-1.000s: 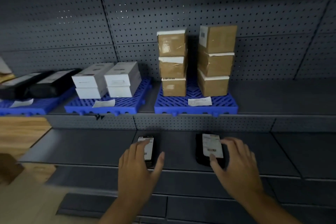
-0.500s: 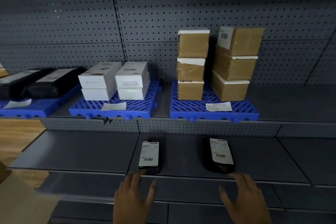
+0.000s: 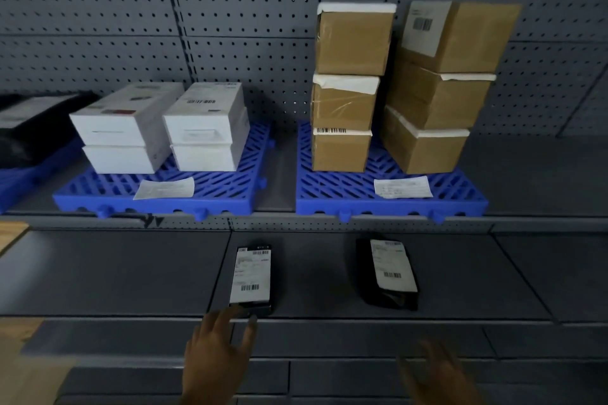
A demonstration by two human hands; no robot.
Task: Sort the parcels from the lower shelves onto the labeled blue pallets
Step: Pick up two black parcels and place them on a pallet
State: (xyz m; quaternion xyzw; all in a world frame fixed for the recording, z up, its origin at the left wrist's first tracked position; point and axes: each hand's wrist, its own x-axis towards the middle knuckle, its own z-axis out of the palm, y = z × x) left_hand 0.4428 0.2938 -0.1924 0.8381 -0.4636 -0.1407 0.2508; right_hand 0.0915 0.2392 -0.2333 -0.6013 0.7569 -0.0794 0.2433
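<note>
Two black parcels with white labels lie on the lower grey shelf (image 3: 115, 276): one left of centre (image 3: 251, 276), one to its right (image 3: 390, 273). My left hand (image 3: 217, 355) is spread open just below the left parcel, its fingertips at the parcel's near edge. Blurred at the bottom right, my right hand (image 3: 434, 378) is open and apart from the right parcel. On the shelf above, a blue pallet (image 3: 230, 197) carries white boxes (image 3: 158, 128). Another blue pallet (image 3: 391, 204) carries brown cartons (image 3: 418, 85) in two stacks. Each pallet has a paper label.
A third blue pallet (image 3: 13, 184) at the far left holds black parcels (image 3: 29, 125). Grey pegboard (image 3: 230, 10) backs the shelves. A wooden floor (image 3: 13, 233) shows at the left edge. Bare shelf lies right of the carton pallet.
Both hands have pulled back from the two black parcels toward me and dropped low in view. The view has moved closer to the shelves and shifted left.
</note>
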